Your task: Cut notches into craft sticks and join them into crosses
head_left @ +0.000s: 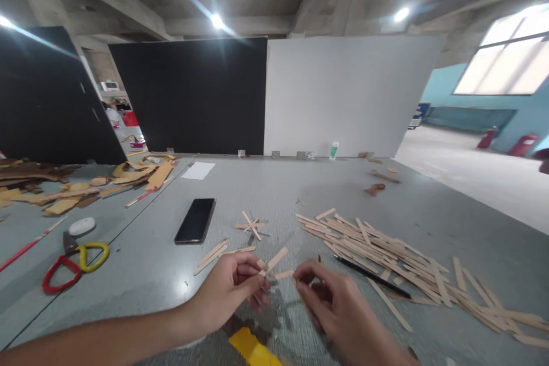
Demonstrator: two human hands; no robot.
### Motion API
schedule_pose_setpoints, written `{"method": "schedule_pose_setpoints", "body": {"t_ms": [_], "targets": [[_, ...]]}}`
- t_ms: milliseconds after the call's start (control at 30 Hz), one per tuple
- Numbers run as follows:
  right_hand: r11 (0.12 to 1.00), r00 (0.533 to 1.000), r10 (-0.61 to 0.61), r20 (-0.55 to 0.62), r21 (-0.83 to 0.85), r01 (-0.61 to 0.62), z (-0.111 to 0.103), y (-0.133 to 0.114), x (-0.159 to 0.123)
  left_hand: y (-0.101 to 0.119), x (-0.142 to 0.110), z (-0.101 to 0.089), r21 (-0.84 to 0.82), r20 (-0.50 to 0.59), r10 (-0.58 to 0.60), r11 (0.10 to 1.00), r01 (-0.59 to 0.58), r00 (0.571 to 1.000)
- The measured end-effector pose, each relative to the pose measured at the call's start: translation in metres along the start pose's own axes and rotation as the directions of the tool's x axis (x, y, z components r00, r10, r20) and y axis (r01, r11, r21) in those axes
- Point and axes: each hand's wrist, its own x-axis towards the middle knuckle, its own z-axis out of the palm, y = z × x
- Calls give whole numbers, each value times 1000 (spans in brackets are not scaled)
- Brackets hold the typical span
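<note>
My left hand (234,291) is closed in a pinch on a short wooden stick (274,260) that points up and to the right. My right hand (338,309) is curled beside it, fingertips pinching the end of another short stick piece (285,274). The two sticks meet between my hands, just above the grey table (266,189). Past them lie two or three loose sticks (217,254) and a small star of crossed sticks (251,225).
A large heap of wooden sticks (386,246) spreads to the right with a black pen (371,276) across it. A black phone (195,220) lies centre-left. Red-and-yellow scissors (72,263), cardboard scraps (86,186), white paper (198,170) and a yellow object (253,349) are around.
</note>
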Motion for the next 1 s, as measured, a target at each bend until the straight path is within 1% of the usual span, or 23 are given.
{"method": "schedule_pose_setpoints", "body": {"t_ms": [100, 133, 233, 300, 400, 533, 600, 733, 867, 1000], "targets": [[982, 994, -65, -83, -181, 49, -27, 7, 24, 0, 1, -9, 152, -6, 33, 988, -32, 999], [971, 992, -87, -91, -231, 64, -34, 11, 31, 0, 1, -13, 220, -5, 57, 974, -55, 998], [932, 987, -132, -95, -350, 90, -46, 24, 43, 0, 5, -24, 429, 25, 166, 889, -160, 986], [906, 985, -158, -72, -407, 115, -44, 30, 41, -2, 8, -29, 528, 82, 218, 818, -228, 972], [872, 981, -193, 18, -455, 179, -34, 34, 30, -6, 13, -31, 616, 151, 237, 737, -279, 960], [841, 967, -215, 135, -478, 253, -20, 33, 18, -10, 20, -28, 695, 155, 244, 662, -282, 957], [831, 965, -209, 159, -491, 261, -16, 32, 17, -11, 24, -27, 719, 169, 246, 631, -290, 954], [819, 967, -190, 171, -516, 252, -15, 32, 19, -11, 30, -23, 747, 208, 255, 581, -322, 944], [821, 962, -178, 207, -508, 262, -14, 31, 14, -12, 32, -23, 783, 184, 289, 535, -318, 940], [825, 956, -179, 233, -494, 275, -10, 33, 4, -13, 32, -31, 812, 134, 318, 508, -288, 939]]}}
